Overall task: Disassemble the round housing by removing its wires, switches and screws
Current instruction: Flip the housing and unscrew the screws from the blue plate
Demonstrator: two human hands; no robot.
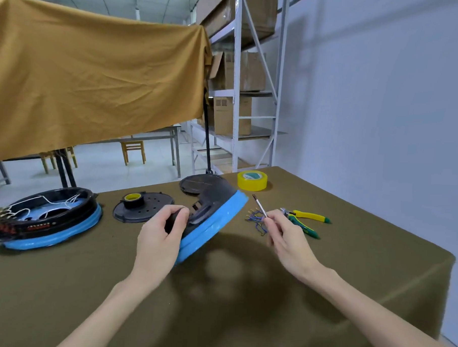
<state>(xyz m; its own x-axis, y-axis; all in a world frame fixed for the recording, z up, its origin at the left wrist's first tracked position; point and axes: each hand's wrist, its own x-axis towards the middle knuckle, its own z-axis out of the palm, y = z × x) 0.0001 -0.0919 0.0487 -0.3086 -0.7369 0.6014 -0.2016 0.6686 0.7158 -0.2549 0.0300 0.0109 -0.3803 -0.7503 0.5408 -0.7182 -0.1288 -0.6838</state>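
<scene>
Olive-green cloth covers the surface, behind which a mustard sheet is draped over a frame and cardboard boxes are stacked on a white metal rack against a pale wall.

At the left edge of the surface a second round unit is laid flat, its black ring seated on a blue band, with white wires looped across its open top. The round housing, black with a blue rim, is held tilted above the middle of the surface, its lower edge resting near the cloth. It is gripped at its black edge by the left hand, whose fingers are curled over that edge.

Behind the housing a perforated black disc is seen with a small roll of dark tape on it, and a second black disc lies farther back. A roll of yellow tape stands near the far edge.

To the right, yellow-and-green pliers are laid flat. A slim screwdriver is pinched in the fingers of the right hand, tip pointing up and away. Just beside that hand a small bundle of loose wires lies on the cloth.
</scene>
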